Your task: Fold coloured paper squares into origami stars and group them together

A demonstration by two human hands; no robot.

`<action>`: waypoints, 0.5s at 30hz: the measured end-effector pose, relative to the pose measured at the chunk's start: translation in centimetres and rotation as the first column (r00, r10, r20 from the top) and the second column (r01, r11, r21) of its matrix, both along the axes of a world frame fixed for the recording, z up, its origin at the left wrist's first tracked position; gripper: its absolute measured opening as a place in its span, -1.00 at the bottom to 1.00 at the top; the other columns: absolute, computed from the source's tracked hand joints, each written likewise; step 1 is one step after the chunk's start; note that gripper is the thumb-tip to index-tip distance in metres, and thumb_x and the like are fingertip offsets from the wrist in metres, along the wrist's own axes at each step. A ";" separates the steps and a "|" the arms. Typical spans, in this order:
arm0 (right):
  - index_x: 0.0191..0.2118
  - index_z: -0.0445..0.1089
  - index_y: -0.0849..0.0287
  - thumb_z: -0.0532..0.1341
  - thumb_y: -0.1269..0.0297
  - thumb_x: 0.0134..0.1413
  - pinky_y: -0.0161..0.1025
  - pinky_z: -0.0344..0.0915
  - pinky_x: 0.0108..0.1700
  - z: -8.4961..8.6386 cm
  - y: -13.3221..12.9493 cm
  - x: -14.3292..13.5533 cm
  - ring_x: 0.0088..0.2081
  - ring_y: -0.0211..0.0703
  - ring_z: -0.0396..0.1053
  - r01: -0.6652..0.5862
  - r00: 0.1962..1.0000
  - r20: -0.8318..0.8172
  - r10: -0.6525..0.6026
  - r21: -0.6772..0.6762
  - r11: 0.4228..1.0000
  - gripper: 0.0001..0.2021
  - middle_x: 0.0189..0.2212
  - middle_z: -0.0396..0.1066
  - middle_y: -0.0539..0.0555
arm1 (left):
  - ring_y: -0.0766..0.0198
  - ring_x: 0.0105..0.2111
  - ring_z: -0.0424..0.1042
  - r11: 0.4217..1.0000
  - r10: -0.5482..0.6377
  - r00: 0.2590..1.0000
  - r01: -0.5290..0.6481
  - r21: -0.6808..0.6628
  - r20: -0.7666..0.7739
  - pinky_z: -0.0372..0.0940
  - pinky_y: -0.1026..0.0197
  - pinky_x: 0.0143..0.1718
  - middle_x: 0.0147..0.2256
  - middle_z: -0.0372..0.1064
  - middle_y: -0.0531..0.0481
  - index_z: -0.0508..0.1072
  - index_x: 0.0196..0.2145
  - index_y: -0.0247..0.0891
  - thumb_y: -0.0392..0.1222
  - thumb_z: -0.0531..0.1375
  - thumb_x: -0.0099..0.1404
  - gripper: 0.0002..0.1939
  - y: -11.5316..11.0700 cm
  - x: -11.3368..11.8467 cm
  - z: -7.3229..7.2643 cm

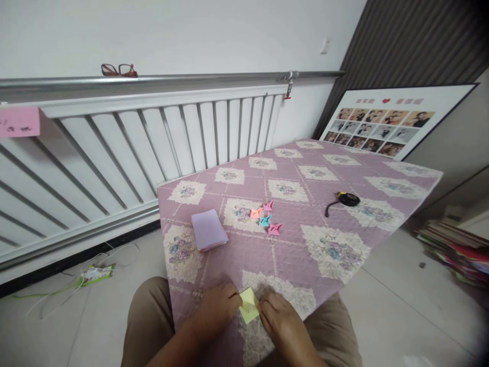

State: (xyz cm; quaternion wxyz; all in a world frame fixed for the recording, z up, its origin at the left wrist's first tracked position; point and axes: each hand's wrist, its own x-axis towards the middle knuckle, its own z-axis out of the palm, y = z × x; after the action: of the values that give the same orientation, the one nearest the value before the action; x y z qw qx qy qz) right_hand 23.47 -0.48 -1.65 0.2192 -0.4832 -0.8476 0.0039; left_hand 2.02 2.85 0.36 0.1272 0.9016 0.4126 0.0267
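A small piece of yellow folded paper [248, 306] lies on the cloth at the near end of the table, creased into a diamond-like shape. My left hand [220, 306] pinches its left corner, fingers closed. From the other side my right hand [278, 313] grips the right edge, its fingertips bent over the paper. Farther up the table sit several small folded paper figures, among them an orange one [255, 213], a blue one [265, 220] and a pink one [275, 229]. A stack of purple paper sheets [209, 229] rests to their left.
A black object with a strap [348, 199] lies toward the table's right edge. The purple flowered tablecloth [290, 244] covers the table beside a white radiator [214, 132]. Glasses [119, 70] rest on the pipe, and a framed photo board [397, 120] leans at the far end.
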 end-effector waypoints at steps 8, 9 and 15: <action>-0.43 0.36 0.12 0.14 0.45 0.21 -0.24 0.25 -0.34 0.4 -0.1 0.2 -0.41 -0.14 0.34 -0.038 0.999 0.006 0.038 -0.007 0.999 -0.81 -0.46 0.38 0.02 | 0.23 -0.30 0.33 0.995 -0.041 0.999 0.045 0.094 -0.035 0.16 0.24 -0.37 -0.26 0.39 0.00 0.45 -0.28 -0.23 -0.26 0.12 0.39 -0.89 -0.4 -0.3 -0.4; -0.42 0.37 0.12 0.14 0.45 0.20 -0.24 0.26 -0.33 0.4 -0.1 0.3 -0.40 -0.13 0.34 -0.042 0.999 0.004 0.042 -0.010 0.999 -0.81 -0.45 0.39 0.03 | 0.23 -0.30 0.34 0.994 -0.042 0.998 0.046 0.098 -0.036 0.16 0.24 -0.37 -0.25 0.39 0.01 0.45 -0.28 -0.23 -0.26 0.13 0.38 -0.90 -0.4 -0.4 -0.3; -0.36 0.41 0.10 0.15 0.49 0.15 -0.25 0.27 -0.32 0.7 -0.2 0.6 -0.37 -0.13 0.35 -0.051 0.998 -0.025 0.050 -0.055 0.997 -0.84 -0.42 0.40 0.03 | 0.23 -0.27 0.34 0.991 -0.058 0.998 0.055 0.125 0.018 0.19 0.23 -0.31 -0.20 0.41 0.01 0.44 -0.23 -0.23 -0.33 0.11 0.39 -0.88 -0.7 -0.6 0.0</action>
State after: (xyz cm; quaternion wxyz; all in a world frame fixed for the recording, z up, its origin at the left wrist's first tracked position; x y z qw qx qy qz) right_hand 24.04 -0.70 -0.99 0.2154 -0.4675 -0.8565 0.0387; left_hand 1.42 2.12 0.41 0.0760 0.9187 0.3831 0.0584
